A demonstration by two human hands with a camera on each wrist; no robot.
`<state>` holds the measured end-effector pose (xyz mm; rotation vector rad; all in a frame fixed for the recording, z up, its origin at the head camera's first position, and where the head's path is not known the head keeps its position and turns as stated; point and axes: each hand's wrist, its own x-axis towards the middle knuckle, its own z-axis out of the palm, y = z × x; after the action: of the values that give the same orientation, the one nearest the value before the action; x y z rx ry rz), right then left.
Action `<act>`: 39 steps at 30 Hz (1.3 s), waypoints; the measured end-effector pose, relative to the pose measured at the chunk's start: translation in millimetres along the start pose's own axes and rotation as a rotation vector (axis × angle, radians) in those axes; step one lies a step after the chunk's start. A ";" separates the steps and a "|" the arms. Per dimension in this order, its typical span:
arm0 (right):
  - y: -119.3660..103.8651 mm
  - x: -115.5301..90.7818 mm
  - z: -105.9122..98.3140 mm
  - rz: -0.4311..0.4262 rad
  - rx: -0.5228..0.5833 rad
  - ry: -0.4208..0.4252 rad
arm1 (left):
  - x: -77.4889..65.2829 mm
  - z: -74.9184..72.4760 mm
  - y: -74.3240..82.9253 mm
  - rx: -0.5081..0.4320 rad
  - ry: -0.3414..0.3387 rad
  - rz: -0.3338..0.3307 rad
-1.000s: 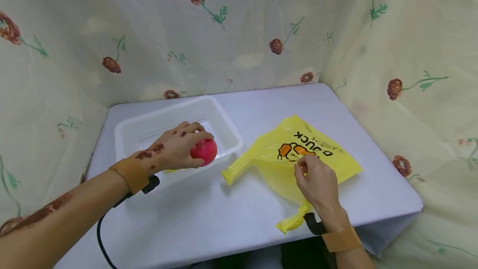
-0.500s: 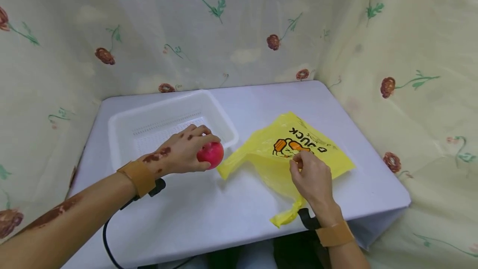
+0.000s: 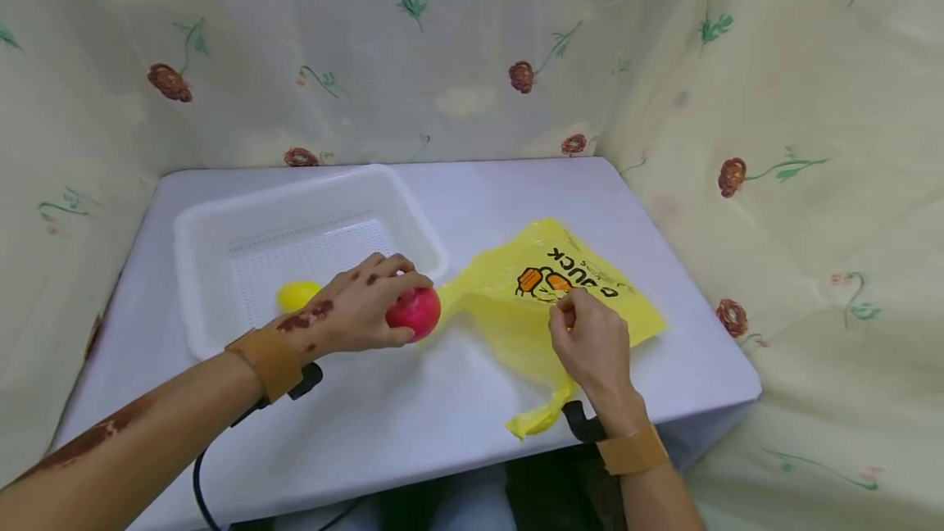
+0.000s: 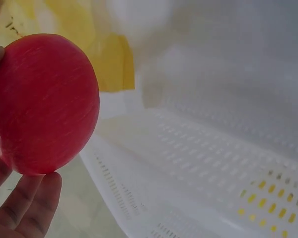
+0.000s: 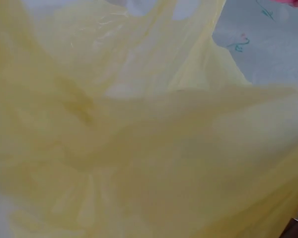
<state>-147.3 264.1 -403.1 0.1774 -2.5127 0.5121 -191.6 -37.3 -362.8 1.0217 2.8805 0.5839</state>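
Note:
My left hand (image 3: 369, 301) grips a red apple (image 3: 415, 314), thumb below and fingers over the top, just off the basket's front right corner. In the left wrist view the apple (image 4: 44, 104) fills the left side, with fingertips at its lower edge. To the right, my right hand (image 3: 592, 340) pinches the top layer of a yellow plastic bag (image 3: 487, 326) and lifts its mouth. The bag bears black lettering and a duck picture. Yellow film (image 5: 139, 158) covers most of the right wrist view, where the right fingers are hidden.
A white perforated plastic basket (image 3: 202, 269) stands at the left of the white-clothed table (image 3: 369, 433). Inside it lies a yellow lemon-like fruit (image 3: 297, 296), partly behind the left wrist. A flowered curtain (image 3: 457, 64) walls the back and sides.
My left hand has carried the apple from over the basket out past its front right corner toward the bag. The yellow fruit has come into sight. My right hand keeps its hold on the bag.

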 end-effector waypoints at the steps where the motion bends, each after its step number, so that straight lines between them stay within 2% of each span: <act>1: -1.6 1.2 0.0 0.001 0.000 -0.002 | -0.6 0.7 0.8 -0.005 0.004 0.002; 11: -9.5 9.7 -3.5 0.031 -0.030 -0.016 | -0.1 18.5 16.2 -0.069 0.016 0.014; 18: -16.5 13.3 -1.9 0.024 -0.024 -0.016 | 6.8 34.8 22.2 -0.102 0.044 0.059; 23: -21.6 13.8 -1.4 0.023 -0.034 -0.021 | 13.1 48.1 27.4 -0.131 0.054 0.056; 29: -23.6 13.7 -3.3 0.016 -0.042 -0.016 | 22.1 60.6 33.9 -0.094 0.063 0.070; 35: -24.6 13.9 -5.2 0.004 -0.056 -0.032 | 30.5 65.9 37.6 -0.070 0.038 0.068; 39: -26.7 14.1 -5.6 0.004 -0.070 -0.058 | 33.9 68.5 40.3 -0.034 0.044 0.099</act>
<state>-150.1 241.5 -382.4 0.1632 -2.5833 0.4257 -183.6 35.5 -408.9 1.1669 2.8600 0.6663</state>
